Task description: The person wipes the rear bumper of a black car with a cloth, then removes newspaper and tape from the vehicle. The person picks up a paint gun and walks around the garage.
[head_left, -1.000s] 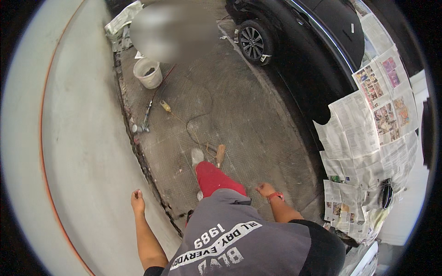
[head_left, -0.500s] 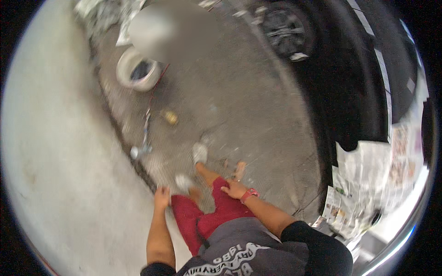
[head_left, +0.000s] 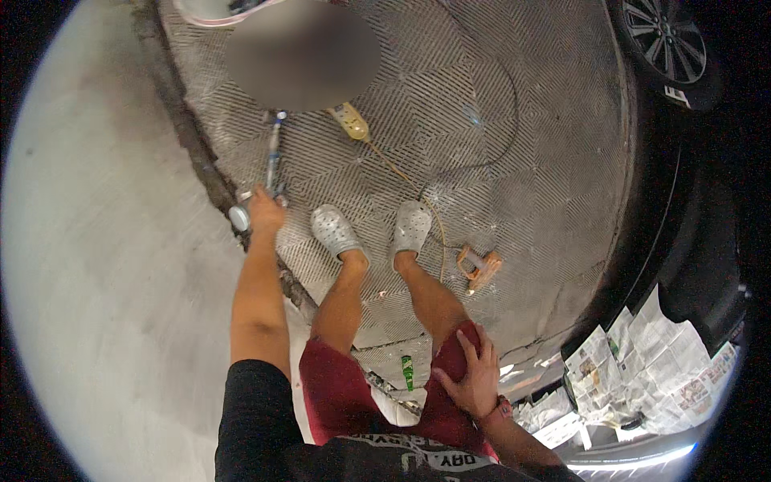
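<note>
Bent low, I have my left hand (head_left: 266,212) closed around the body of what looks like a spray gun (head_left: 274,153) lying on the ribbed floor beside the wall edge. Its round pale cup (head_left: 238,217) sticks out to the left of my fingers, and the metal and blue handle extends away from me. My grip partly hides the middle of it. With fingers spread, my right hand (head_left: 474,373) rests on my right knee, on the maroon shorts (head_left: 333,394), and holds nothing. A red band circles that wrist.
Beyond my feet lies a yellow power strip (head_left: 351,123) with its cord. An orange tool (head_left: 480,269) sits right of my shoes, a green bottle (head_left: 407,373) between my legs. At right are a dark car (head_left: 683,201) and newspaper sheets (head_left: 642,365). A white bucket (head_left: 210,14) stands far left.
My left hand has gone from beside my thigh down and forward to the spray gun and closed on it. My right hand stays on my leg. My view has shifted closer to the floor.
</note>
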Tool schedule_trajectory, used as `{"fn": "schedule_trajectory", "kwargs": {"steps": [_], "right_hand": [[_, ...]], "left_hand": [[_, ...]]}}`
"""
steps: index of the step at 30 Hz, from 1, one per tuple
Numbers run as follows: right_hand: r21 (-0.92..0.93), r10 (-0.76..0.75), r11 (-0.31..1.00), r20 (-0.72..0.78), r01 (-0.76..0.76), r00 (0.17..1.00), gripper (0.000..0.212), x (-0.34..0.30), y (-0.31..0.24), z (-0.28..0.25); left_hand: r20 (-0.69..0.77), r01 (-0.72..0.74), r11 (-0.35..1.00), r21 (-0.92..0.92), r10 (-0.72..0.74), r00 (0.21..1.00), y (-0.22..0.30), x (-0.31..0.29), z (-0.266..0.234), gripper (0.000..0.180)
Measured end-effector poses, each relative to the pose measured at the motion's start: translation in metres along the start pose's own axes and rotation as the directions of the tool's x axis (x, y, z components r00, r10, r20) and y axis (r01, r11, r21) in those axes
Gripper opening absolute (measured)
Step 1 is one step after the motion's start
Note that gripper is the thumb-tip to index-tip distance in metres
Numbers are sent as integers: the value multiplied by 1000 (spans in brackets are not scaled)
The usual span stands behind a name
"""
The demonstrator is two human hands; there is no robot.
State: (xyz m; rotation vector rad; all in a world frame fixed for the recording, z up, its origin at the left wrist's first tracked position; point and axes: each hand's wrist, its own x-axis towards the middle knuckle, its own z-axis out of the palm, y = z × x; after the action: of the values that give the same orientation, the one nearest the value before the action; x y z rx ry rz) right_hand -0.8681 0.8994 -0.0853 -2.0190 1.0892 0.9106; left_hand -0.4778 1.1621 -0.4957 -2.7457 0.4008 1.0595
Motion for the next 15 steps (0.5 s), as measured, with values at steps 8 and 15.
{"fn": "schedule_trajectory", "kwargs": {"steps": [8,15], "right_hand": [[-90,12,996,16,-10,1000,86,13,-23,-15],[-63,70,996,42,-68,997,83,-42,-15,11]], "left_hand": [[116,-44,973,225,18,993,20,26,-29,33],[289,-309,950,45,284,914,66,-132,-194,33]]}}
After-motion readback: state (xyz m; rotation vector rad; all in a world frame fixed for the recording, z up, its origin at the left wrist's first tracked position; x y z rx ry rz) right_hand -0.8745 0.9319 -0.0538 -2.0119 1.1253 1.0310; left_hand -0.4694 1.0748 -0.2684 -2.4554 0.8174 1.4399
